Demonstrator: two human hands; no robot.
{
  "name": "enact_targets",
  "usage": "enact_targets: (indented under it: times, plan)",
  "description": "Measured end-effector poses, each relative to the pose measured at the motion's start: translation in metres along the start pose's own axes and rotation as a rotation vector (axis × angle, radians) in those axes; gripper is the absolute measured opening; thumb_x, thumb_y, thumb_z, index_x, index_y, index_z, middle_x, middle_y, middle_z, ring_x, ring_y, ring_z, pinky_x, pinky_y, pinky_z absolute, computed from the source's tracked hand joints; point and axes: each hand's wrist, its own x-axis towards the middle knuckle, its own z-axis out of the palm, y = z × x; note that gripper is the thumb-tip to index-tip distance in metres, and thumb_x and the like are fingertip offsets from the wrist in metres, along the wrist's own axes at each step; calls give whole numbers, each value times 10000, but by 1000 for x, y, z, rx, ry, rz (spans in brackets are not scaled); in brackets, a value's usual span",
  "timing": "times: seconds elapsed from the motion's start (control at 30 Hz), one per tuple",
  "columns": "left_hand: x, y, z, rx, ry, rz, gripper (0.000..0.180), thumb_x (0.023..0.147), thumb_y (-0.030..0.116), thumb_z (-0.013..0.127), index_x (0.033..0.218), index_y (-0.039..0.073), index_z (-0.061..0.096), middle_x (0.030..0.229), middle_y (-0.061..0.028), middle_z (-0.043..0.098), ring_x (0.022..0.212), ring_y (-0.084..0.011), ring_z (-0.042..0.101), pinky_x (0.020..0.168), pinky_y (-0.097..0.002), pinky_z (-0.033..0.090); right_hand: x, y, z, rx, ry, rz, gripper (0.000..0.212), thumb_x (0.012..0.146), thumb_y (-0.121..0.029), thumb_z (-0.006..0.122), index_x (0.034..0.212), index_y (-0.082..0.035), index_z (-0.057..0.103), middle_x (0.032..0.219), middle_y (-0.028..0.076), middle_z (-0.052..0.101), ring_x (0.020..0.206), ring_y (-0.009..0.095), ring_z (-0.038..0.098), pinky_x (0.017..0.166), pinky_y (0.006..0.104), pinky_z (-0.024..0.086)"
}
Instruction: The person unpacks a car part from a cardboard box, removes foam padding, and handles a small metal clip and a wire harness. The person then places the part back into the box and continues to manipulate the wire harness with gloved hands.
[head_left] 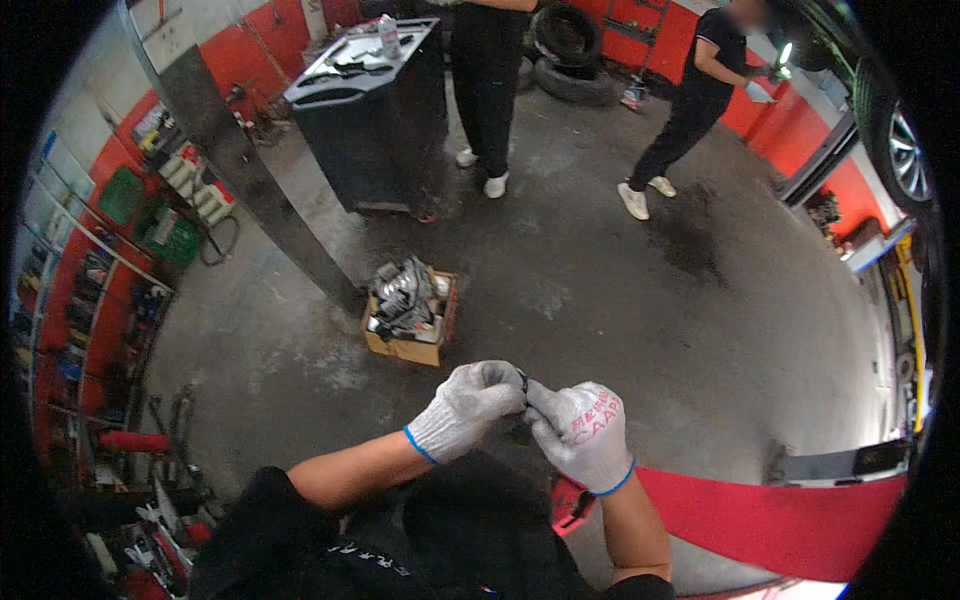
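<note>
My left hand (pixel 468 408) and my right hand (pixel 585 425) wear white knit gloves with blue cuffs. They meet in front of my chest, fingers pinched together. Between the fingertips shows a small black part (pixel 523 381), mostly hidden by the gloves; its kind is too small to make out. Both hands appear closed on it. Beyond my left hand, a cardboard box (pixel 415 350) full of metal parts and scrap stands on the floor.
A black tool cabinet (pixel 385 145) and a slanting metal post (pixel 250 175) stand ahead left. Two people in dark clothes stand farther off, one under a raised car wheel (pixel 900 150). Tires (pixel 575 80) are stacked behind. A red panel (pixel 770 520) lies near right; tools (pixel 160 540) lie near left.
</note>
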Motion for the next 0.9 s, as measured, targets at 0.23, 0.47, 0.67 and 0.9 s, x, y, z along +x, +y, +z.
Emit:
enact_targets:
  times: [0.23,0.47,0.67,0.9]
  plan:
    - [29,16,24,259,150,200,102,839,126,614,853,29,644,788,-60,615,748,-162,574,681,-333,478,35,66,-22,514,25,-42,254,817,-97,698,1068,-64,706,818,109,718,722,305,690,661,392,540]
    - [58,17,47,454,338,544,127,809,74,761,839,90,638,852,-94,651,787,-280,627,694,-374,520,57,114,-40,735,-65,-36,243,834,-14,671,1071,10,721,873,137,745,766,245,732,721,339,578]
    - [84,7,38,521,422,702,121,846,-55,634,945,14,647,915,-117,626,833,-236,648,723,-354,563,56,155,-57,825,-170,57,227,865,7,646,1080,4,717,880,113,756,789,181,739,713,306,587]
    - [93,18,-35,-263,948,217,186,947,252,606,893,75,622,766,-51,595,673,-195,590,634,-383,495,52,225,-49,480,-70,104,151,876,-114,678,1007,-57,728,939,110,742,845,263,724,754,368,571]
